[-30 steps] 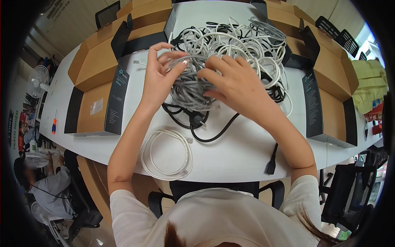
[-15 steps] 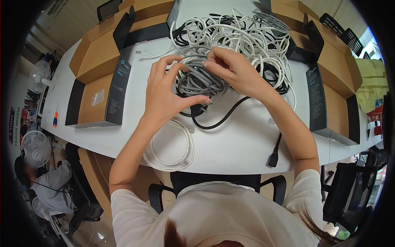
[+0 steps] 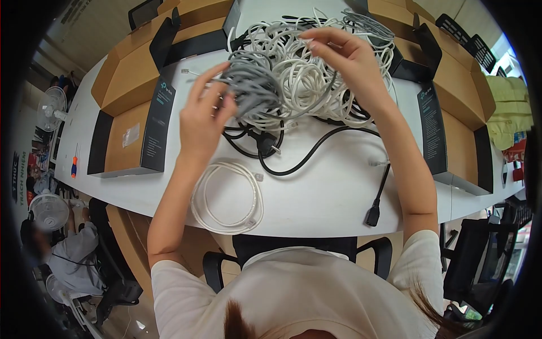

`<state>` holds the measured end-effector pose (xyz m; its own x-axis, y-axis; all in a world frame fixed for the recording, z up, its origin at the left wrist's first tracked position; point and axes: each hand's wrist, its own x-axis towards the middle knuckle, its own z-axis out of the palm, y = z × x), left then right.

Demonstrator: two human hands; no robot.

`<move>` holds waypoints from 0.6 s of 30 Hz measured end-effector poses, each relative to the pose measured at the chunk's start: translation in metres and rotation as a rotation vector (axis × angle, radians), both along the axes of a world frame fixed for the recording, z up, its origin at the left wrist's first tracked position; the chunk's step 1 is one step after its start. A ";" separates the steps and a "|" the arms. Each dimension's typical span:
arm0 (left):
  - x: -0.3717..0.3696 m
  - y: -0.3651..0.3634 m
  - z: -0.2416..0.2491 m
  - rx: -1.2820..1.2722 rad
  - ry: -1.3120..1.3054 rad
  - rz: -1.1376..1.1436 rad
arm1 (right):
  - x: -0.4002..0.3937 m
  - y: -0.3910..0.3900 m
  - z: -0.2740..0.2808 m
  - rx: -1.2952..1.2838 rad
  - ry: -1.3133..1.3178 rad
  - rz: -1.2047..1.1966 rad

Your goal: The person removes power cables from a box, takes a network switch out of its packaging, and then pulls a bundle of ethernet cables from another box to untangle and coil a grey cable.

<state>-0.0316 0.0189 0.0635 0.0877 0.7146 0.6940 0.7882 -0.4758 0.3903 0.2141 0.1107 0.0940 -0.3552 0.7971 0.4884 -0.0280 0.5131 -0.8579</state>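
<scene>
A coiled bundle of grey cable [image 3: 253, 87], smeared by motion, is lifted over the table's front middle. My left hand [image 3: 202, 116] grips its left side, fingers curled around the coils. From the bundle, one grey strand loops right and up to my right hand [image 3: 353, 62], whose thumb and forefinger are pinched together; the strand's end is hidden there. Behind both hands spreads a tangled heap of white cables [image 3: 307, 85]. Below the bundle lies a black power cord with its plug [image 3: 264, 141]. Nearer me rests a coiled white network cable [image 3: 195, 200].
Open cardboard boxes stand left [image 3: 127, 135] and right [image 3: 460, 135], with more behind. A small plastic bag [image 3: 131, 135] lies in the left box. A screwdriver [image 3: 74, 164] is at the far left. The black cord's socket end [image 3: 372, 216] lies near the front edge. Another person [image 3: 76, 254] sits at left.
My hands have moved apart: the left shifted left with the grey bundle, the right went up and right, drawing out a grey strand. White coils and the black plug are now uncovered.
</scene>
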 end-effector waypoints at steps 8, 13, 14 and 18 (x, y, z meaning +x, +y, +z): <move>-0.083 0.024 -0.033 -0.401 -1.277 -0.287 | 0.052 0.025 0.024 0.212 -0.150 -0.329; -0.042 0.009 -0.006 -0.527 -1.327 -0.113 | 0.054 0.028 0.019 0.322 -0.463 -0.402; -0.030 0.006 0.000 -0.561 -1.274 -0.057 | 0.048 0.024 0.018 0.439 -0.460 -0.401; -0.031 0.011 -0.020 -0.637 -1.020 -0.178 | 0.017 -0.006 0.022 0.519 -0.480 -0.072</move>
